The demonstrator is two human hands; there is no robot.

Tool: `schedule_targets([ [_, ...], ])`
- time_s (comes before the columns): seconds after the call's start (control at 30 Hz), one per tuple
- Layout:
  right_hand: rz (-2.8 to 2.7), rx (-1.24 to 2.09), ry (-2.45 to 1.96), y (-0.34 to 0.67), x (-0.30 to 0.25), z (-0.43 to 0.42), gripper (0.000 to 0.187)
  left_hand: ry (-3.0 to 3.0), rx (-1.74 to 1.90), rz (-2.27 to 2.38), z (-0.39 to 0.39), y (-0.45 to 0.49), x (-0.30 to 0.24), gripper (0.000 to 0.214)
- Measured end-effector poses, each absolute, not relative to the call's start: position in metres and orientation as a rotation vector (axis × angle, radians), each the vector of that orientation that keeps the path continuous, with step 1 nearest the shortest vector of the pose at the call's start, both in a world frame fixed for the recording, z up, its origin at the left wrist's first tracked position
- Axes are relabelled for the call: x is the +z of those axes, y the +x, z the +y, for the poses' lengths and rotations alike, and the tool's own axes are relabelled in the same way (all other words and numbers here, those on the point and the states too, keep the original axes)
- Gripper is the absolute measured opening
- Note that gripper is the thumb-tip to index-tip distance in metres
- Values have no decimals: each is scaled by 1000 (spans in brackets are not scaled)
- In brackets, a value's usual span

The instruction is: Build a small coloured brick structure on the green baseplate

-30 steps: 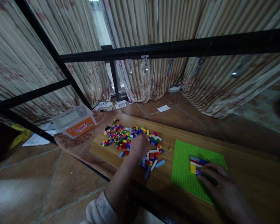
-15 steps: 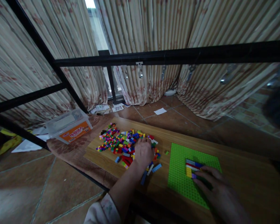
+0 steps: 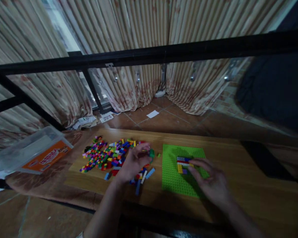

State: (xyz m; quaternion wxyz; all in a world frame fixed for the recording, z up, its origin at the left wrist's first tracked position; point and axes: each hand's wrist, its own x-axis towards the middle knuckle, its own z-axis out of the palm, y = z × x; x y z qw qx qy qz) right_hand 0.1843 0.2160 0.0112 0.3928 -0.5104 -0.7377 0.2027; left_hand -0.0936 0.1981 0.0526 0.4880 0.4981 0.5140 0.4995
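Note:
My left hand [image 3: 132, 163] is over the right side of a heap of small colourful toy bricks [image 3: 111, 155]. Its thumb and fingers are apart, with green and red bricks close by the tips; nothing held shows. On a green studded baseplate [image 3: 172, 180] sits a small block of joined bricks [image 3: 181, 165] in grey, blue, red, white, yellow and purple. My right hand [image 3: 211, 180] grips the right edge of this block between thumb and index finger, and the fingers hide part of that edge. A lone lime-green brick [image 3: 159, 155] lies between heap and baseplate.
The wooden board [image 3: 228, 165] carries bricks and baseplate. A clear plastic box [image 3: 47, 148] with an orange label stands at the left. A black bar [image 3: 149, 56] crosses beyond the board, before striped curtains [image 3: 129, 26]. A dark flat object [image 3: 265, 160] lies at the right.
The camera view has swung to the right. My left hand has lifted from the heap and its fingers have spread. My right hand stays at the brick block.

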Motion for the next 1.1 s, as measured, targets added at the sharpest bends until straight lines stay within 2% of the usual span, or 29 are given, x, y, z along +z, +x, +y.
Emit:
schedule_targets([
  [0.1, -1848, 660, -1109, 174, 24, 207, 21, 1092, 1183, 1008, 192, -71, 53, 49],
  [0.27, -1882, 764, -874, 165, 35, 197, 34, 967, 1029, 809, 188, -36, 47, 45],
  [0.37, -1896, 797, -788, 165, 35, 196, 30, 902, 977, 760, 188, -24, 42, 42],
  [0.6, -1973, 824, -809, 171, 31, 192, 24, 683, 878, 844, 180, -14, 40, 39],
  [0.73, -2004, 969, -857, 174, 32, 183, 22, 687, 855, 870, 172, -12, 41, 38],
  [0.83, -1951, 1085, -875, 175, 34, 176, 17, 672, 849, 850, 167, -10, 38, 38],
  [1.1, -1679, 1103, -917, 181, 31, 173, 14, 473, 904, 747, 163, -2, 38, 35],
])
